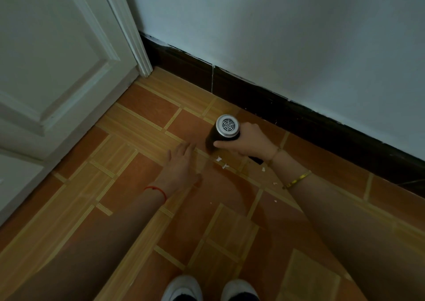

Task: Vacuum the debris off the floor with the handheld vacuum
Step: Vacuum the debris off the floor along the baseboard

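Note:
A black handheld vacuum (224,130) with a round silver vent grille on its top end stands nose-down on the tiled floor (128,167). My right hand (247,139) is wrapped around its body and handle. Small white paper scraps (222,162) lie on the tiles just in front of the vacuum and under my right wrist, with more bits nearer my feet. My left hand (180,162) hovers flat with fingers spread, just left of the vacuum, holding nothing.
A dark baseboard (299,112) runs along the pale wall behind the vacuum. A white panelled door (53,75) and its frame fill the left side. My two white shoes (209,289) show at the bottom edge.

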Available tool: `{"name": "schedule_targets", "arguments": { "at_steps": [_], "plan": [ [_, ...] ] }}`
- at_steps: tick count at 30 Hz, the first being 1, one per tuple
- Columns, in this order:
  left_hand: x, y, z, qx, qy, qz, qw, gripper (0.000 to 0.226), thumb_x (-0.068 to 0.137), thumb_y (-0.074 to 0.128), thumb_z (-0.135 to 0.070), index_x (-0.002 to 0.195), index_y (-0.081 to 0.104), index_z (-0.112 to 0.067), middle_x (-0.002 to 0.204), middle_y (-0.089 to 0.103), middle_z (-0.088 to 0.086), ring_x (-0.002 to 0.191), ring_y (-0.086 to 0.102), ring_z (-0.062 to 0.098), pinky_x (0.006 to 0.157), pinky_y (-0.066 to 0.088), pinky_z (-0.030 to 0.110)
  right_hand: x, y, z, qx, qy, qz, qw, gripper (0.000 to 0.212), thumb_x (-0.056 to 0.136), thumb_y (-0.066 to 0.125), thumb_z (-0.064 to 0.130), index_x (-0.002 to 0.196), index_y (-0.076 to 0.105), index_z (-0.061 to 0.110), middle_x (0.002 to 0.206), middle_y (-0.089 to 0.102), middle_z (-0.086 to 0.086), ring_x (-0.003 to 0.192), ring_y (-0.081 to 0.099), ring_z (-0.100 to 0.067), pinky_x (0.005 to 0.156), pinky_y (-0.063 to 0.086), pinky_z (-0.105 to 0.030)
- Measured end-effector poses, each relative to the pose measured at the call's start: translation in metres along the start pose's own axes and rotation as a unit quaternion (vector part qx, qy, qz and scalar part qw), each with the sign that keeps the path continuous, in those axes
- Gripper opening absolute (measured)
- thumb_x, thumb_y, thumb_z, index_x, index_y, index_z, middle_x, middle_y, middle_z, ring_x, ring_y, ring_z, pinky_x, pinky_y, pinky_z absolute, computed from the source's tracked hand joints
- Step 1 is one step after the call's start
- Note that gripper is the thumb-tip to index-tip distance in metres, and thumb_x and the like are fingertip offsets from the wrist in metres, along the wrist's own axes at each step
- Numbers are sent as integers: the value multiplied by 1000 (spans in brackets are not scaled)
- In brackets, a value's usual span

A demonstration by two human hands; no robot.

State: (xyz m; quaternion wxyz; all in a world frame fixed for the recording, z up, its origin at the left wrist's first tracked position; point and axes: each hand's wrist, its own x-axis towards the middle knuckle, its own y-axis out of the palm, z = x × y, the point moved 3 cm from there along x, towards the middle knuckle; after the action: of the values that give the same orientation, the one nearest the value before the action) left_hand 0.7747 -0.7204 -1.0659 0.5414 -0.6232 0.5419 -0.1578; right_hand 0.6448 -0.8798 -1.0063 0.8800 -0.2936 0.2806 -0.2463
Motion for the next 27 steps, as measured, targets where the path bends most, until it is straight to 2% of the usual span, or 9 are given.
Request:
{"name": "schedule_targets", "arguments": {
  "at_steps": [3, 5, 7, 9, 12, 16, 20, 23, 27],
  "plan": [
    [-1, 0, -2, 3, -1, 0, 1000, 99, 84, 73, -35, 158, 10, -17, 165, 10, 9, 153, 7, 26, 124, 2, 53, -9, -4, -3, 3, 8, 20, 1000, 40, 77, 75, 46, 105, 58, 23, 68, 54, 14, 54, 51, 2, 55, 43, -15],
    [-2, 0, -3, 6, 1, -1, 1000, 99, 84, 74, -33, 157, 10, -17, 165, 10, 8, 153, 8, 26, 124, 2, 52, -18, -4, -8, 35, 28, 78, 996, 34, 78, 75, 42, 100, 55, 26, 70, 60, 8, 48, 55, -1, 48, 45, -15],
    [-2, 1, -5, 12, 2, -3, 1000, 98, 84, 74, -32, 157, 11, -16, 164, 12, 9, 153, 10, 26, 123, 2, 53, -28, -2, -11, 31, 24, 104, 994, 38, 77, 76, 43, 106, 56, 28, 76, 63, 9, 53, 57, -2, 47, 45, -10],
    [-2, 0, -7, 16, 1, -4, 1000, 97, 83, 75, -31, 157, 13, -16, 164, 14, 10, 153, 11, 26, 122, 2, 52, -34, 1, -13, -6, 0, 61, 998, 49, 76, 75, 49, 115, 57, 26, 85, 63, 14, 69, 61, -2, 55, 47, -9],
    [-3, -1, -9, 17, 2, 0, 1000, 97, 84, 74, -30, 157, 13, -14, 163, 15, 11, 153, 11, 27, 123, 3, 54, -36, 4, -16, -71, -15, 3, 997, 64, 71, 71, 61, 121, 60, 22, 104, 70, 6, 94, 65, -11, 79, 56, -27],
    [-5, -3, -10, 24, 11, 8, 1000, 96, 84, 73, -30, 157, 12, -15, 163, 13, 10, 153, 9, 26, 123, 4, 54, -42, 1, -17, -58, 4, 34, 998, 61, 71, 74, 56, 120, 61, 22, 102, 69, 4, 79, 62, -5, 74, 55, -26],
    [-9, -5, -13, 28, 18, 5, 999, 96, 85, 73, -28, 157, 12, -13, 164, 14, 12, 153, 9, 27, 123, 3, 53, -52, -3, -19, -61, 9, 7, 998, 64, 73, 73, 55, 124, 60, 19, 106, 70, 2, 92, 65, -11, 80, 56, -28],
    [-10, -6, -17, 30, 26, 3, 999, 97, 85, 73, -30, 158, 11, -14, 164, 14, 12, 152, 9, 28, 123, 4, 54, -60, -3, -19, -31, 21, 54, 998, 60, 76, 74, 51, 125, 58, 22, 91, 65, 11, 66, 58, 0, 60, 46, -16],
    [-12, -6, -18, 36, 25, 4, 999, 97, 86, 72, -31, 158, 10, -14, 164, 13, 11, 153, 8, 28, 123, 3, 54, -67, 2, -22, -27, 17, 19, 999, 57, 74, 74, 54, 121, 61, 23, 94, 67, 8, 65, 57, 1, 61, 45, -16]
  ]
}}
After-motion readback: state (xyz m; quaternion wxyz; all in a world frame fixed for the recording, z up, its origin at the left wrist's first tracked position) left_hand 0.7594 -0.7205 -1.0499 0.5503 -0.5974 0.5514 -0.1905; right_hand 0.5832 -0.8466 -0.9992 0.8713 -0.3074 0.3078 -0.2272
